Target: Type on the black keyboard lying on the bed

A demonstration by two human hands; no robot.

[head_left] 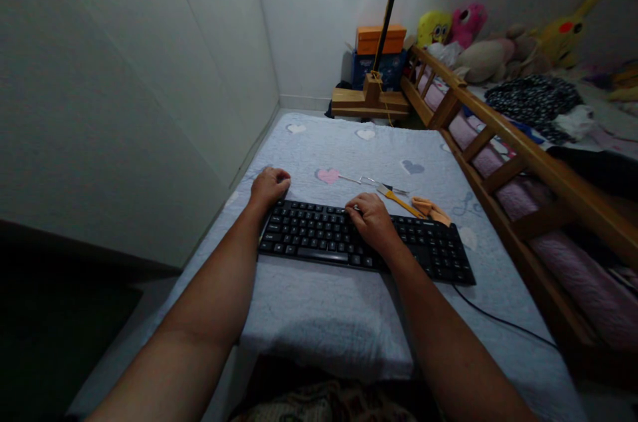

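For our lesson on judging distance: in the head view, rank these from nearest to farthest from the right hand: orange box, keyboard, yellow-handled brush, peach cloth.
1. Keyboard, under the right hand.
2. Yellow-handled brush, just beyond, to the right.
3. Peach cloth, farther right.
4. Orange box, by the far wall.

The bare left hand (270,186), back upward, is near the left edge of the cloth-covered table (329,302); its fingers are bent and curl inward, to the right. The bare left forearm (214,296) slants up to it from the lower left, over the table's near-left corner. The bare right hand (369,217) is nearer the table's middle, also back upward, knuckles bent, thumb and forefinger close together and directed leftward. The bare right forearm (438,316) slants in from the lower right, across the near edge. The two hands are well apart.
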